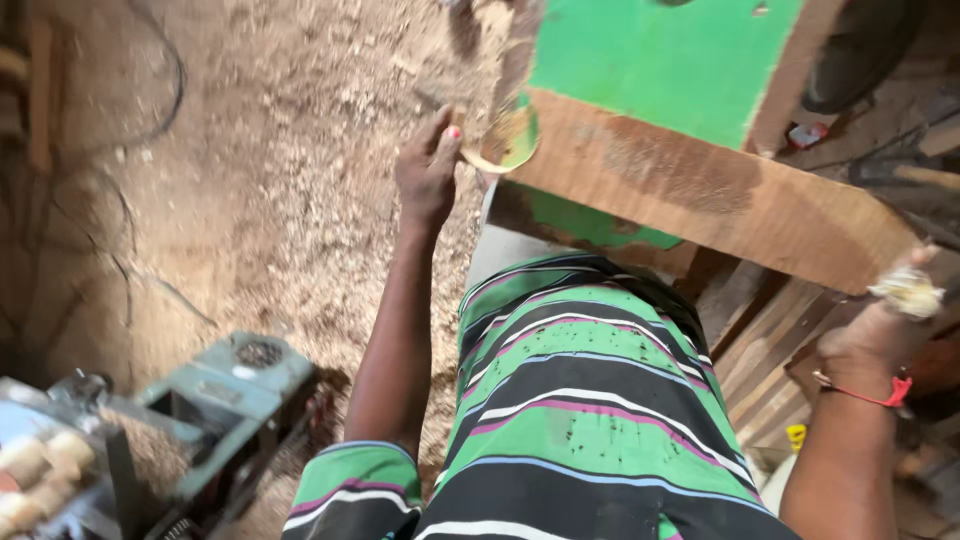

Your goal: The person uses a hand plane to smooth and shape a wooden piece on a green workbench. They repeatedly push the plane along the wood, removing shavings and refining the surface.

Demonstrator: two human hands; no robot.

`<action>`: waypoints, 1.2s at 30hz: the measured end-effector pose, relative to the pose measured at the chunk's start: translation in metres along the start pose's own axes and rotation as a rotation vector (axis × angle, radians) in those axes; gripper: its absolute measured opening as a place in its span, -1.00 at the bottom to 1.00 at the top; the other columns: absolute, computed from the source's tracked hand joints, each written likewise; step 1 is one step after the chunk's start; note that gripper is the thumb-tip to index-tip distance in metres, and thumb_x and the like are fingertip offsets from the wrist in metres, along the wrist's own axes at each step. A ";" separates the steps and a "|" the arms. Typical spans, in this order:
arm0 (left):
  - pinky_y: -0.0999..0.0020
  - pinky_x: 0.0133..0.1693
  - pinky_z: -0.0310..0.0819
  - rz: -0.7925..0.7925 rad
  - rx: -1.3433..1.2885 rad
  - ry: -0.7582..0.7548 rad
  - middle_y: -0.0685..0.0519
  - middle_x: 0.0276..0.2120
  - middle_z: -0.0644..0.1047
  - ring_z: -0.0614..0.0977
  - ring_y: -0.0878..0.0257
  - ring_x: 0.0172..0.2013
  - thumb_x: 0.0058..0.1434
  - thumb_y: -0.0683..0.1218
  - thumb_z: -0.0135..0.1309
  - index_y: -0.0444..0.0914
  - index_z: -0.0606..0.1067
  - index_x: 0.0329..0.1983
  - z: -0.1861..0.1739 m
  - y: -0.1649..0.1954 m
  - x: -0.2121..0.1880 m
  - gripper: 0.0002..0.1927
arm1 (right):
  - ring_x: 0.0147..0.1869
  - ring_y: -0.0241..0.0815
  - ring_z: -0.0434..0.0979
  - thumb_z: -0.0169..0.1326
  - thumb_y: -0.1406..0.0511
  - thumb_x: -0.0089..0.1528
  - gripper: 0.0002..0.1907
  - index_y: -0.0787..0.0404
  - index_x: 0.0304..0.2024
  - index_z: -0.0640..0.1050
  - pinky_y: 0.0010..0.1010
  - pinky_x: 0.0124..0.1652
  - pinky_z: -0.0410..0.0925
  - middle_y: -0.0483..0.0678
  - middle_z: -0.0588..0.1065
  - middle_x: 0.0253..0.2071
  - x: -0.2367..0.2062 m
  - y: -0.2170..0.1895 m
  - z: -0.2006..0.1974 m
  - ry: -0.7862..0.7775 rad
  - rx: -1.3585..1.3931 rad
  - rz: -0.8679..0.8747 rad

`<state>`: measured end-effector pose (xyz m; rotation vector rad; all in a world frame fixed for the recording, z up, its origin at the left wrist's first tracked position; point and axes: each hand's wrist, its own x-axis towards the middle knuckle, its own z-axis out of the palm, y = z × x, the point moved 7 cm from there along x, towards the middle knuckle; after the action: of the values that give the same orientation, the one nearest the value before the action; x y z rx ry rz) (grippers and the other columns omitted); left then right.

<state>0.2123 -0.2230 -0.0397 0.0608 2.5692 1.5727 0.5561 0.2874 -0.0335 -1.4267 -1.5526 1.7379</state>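
At the far left a grey-green machine (215, 400) stands on the floor (280, 180), which is covered in sawdust. Next comes the left arm, stretched forward and nearly straight, its striped sleeve at the shoulder. The left hand (428, 172) is raised with the fingers loosely together and the thumb up, its fingertips touching a thin curved disc (505, 140), yellow-green and dusty, that sits against the near left end of a long brown plank (700, 195). Whether the hand pinches the disc or only presses on it is hard to tell. The plank runs down to the right, lying across a green wooden box (670, 60). At its right end the right arm reaches out, a red band at the wrist; the right hand (880, 325) is closed on a pale wad of shavings (908, 292), pressed against the plank's end.
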 end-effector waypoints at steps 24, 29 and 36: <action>0.07 0.29 0.32 -1.180 0.205 -0.751 -0.32 0.23 0.49 0.51 -0.17 0.21 0.53 0.23 -0.15 -0.29 0.44 0.32 -0.023 -0.194 -0.459 -0.42 | -0.01 -0.33 0.15 -0.01 -0.19 0.42 -0.27 0.15 0.39 0.39 -0.45 -0.03 0.10 -0.21 0.23 -0.09 -0.077 0.118 -0.034 -0.287 -0.191 0.446; 0.10 0.31 0.27 -1.310 -0.042 -0.394 -0.26 0.28 0.44 0.45 -0.12 0.26 0.48 0.22 -0.11 -0.28 0.37 0.36 -0.066 -0.193 -0.436 -0.41 | 0.10 -0.26 0.11 -0.01 -0.22 0.37 -0.20 0.19 0.40 0.36 -0.41 0.06 0.04 -0.16 0.20 0.03 -0.141 0.143 0.012 -0.360 -0.387 0.671; 0.15 0.34 0.19 -1.206 -0.401 -0.063 -0.17 0.34 0.38 0.38 -0.04 0.33 0.42 0.19 -0.07 -0.25 0.28 0.42 -0.179 -0.219 -0.341 -0.37 | 0.27 -0.18 0.04 -0.02 -0.25 0.30 -0.10 0.25 0.42 0.31 -0.35 0.18 -0.04 -0.08 0.15 0.19 -0.274 0.185 0.100 -0.428 -0.532 0.696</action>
<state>0.5345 -0.5155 -0.1243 -1.1781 1.5272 1.3867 0.6366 -0.0410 -0.1019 -2.1575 -2.0051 2.2334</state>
